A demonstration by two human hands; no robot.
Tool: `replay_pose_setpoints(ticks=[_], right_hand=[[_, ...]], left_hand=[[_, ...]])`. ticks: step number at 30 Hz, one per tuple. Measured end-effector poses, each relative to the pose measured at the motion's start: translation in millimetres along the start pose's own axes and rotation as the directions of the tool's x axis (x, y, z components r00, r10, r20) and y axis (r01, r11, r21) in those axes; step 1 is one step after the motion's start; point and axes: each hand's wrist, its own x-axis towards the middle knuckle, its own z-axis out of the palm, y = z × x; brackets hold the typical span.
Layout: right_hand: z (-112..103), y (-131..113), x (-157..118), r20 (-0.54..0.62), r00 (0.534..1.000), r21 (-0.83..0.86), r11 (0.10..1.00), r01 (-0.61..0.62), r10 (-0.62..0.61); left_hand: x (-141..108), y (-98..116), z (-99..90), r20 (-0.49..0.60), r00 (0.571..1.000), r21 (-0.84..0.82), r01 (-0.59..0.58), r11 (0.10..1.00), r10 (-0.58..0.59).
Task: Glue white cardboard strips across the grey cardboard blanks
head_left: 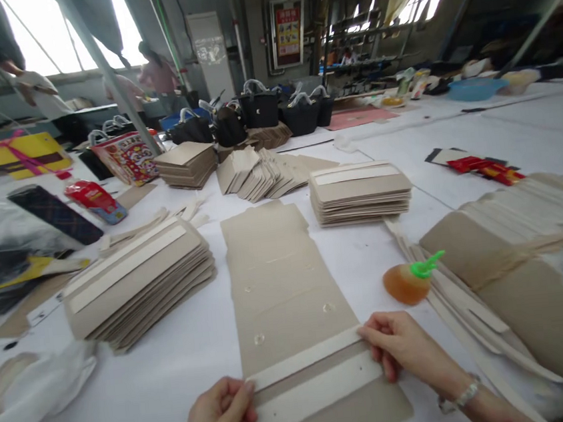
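Note:
A long beige board (280, 251) lies on the white table before me, with small round spots on it. Across its near part run two pale strips; my left hand (222, 415) pinches the left end of the farther, narrower strip (307, 359). At that strip's right end, my right hand (393, 343) holds it between thumb and fingers. The wider strip (320, 391) lies flat just nearer to me. Right of the board rests an orange glue bottle (406, 284) with a green nozzle.
Board stacks stand at left (142, 279), at centre right (360, 192) and at far right (535, 278). Farther back are loose boards (262, 173), black bags (259, 109) and a red packet (485, 166). A red bottle (94, 198) lies at left. People work in the background.

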Motion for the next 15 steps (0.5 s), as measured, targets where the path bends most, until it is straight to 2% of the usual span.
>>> replay_pose_setpoints(ticks=[4,9,15], right_hand=[[0.0,7.1,4.5,0.005,1.0,-0.07,0.997,-0.009,0.009],[2.5,9.8,6.0,-0.036,0.996,-0.047,0.995,-0.087,0.085],[4.0,11.5,6.7,-0.043,0.997,-0.042,0.997,-0.066,0.065]], left_hand=[[3.5,-4.0,0.5,-0.037,0.999,0.052,-0.008,0.999,0.01],[5.0,-4.7,1.8,-0.054,0.999,0.053,0.001,0.999,0.002],[2.9,-0.1,1.8,-0.065,0.998,0.017,0.011,1.0,-0.01]])
